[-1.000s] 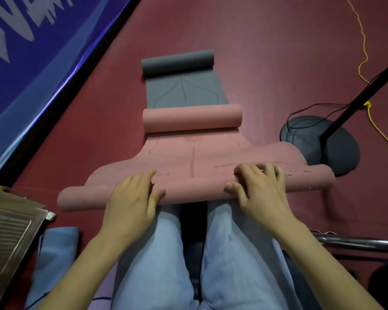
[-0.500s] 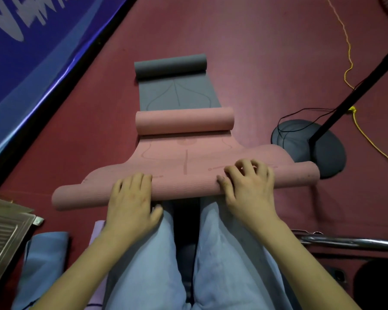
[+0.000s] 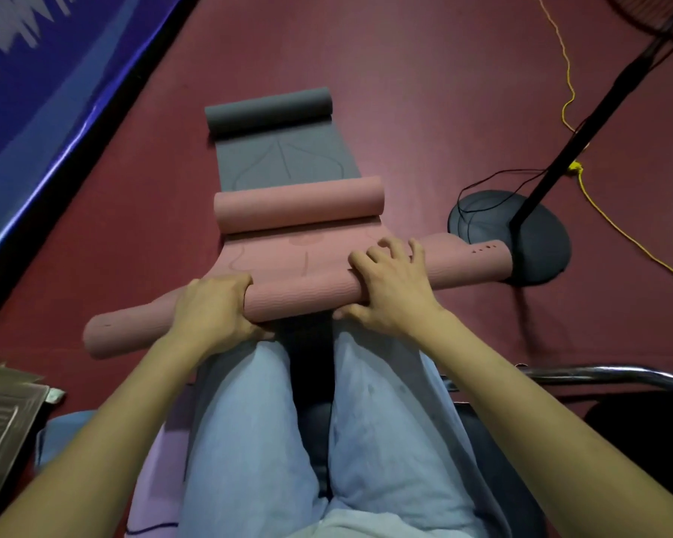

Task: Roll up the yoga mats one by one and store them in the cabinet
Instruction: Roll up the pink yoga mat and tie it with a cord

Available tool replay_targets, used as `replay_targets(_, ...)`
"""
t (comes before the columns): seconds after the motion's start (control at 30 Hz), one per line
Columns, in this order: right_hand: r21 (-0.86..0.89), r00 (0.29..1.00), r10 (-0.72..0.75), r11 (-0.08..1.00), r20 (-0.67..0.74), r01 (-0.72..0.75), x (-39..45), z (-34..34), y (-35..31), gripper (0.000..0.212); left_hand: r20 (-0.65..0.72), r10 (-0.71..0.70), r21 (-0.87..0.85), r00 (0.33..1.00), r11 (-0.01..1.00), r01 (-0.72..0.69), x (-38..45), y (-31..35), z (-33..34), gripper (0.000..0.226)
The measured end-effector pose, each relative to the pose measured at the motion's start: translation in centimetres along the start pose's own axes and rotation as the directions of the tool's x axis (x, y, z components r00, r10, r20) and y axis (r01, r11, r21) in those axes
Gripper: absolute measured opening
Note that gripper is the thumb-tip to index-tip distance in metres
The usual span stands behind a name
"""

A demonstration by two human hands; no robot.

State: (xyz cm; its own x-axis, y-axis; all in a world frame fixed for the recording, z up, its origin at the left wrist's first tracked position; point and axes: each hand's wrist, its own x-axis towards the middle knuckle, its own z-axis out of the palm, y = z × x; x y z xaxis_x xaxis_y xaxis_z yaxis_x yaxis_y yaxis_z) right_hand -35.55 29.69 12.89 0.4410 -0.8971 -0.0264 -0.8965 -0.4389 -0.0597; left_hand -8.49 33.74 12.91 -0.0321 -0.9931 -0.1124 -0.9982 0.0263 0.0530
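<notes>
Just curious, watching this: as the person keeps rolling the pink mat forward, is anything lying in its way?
Yes. Both hands, left and right, grip the near roll. Ahead, the pink mat's far end is already curled into its own roll, lying on the grey mat.

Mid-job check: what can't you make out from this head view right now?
- Cabinet: not identifiable in the head view.
- Pink mat: its near underside is hidden by the left hand and right hand gripping the roll.
- Grey mat: near part covered by the pink mat's far roll.
- Stand pole: top cut off by the upper right edge.
</notes>
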Motion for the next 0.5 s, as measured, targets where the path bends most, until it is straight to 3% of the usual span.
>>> replay_targets(0.13,0.040,1.000,-0.013,0.999,-0.021,0.014,-0.7,-0.1,-0.2,0.080,0.037,-0.011,0.010,0.999,1.000,0.011,-0.5,0.2,-0.3,0.055)
replay_targets(0.3,0.041,0.994,-0.044,0.998,-0.101,0.048,-3.4,0.2,-0.3,0.074,-0.047,0.007,0.063,0.999,0.998,-0.004,-3.4,1.3,-0.3,0.038)
replay_targets(0.5,0.061,0.980,-0.037,0.997,-0.197,0.050,-8.2,1.1,-0.9,0.062,-0.045,0.056,0.117,0.997,0.992,-0.050,-7.3,2.3,0.8,0.039)
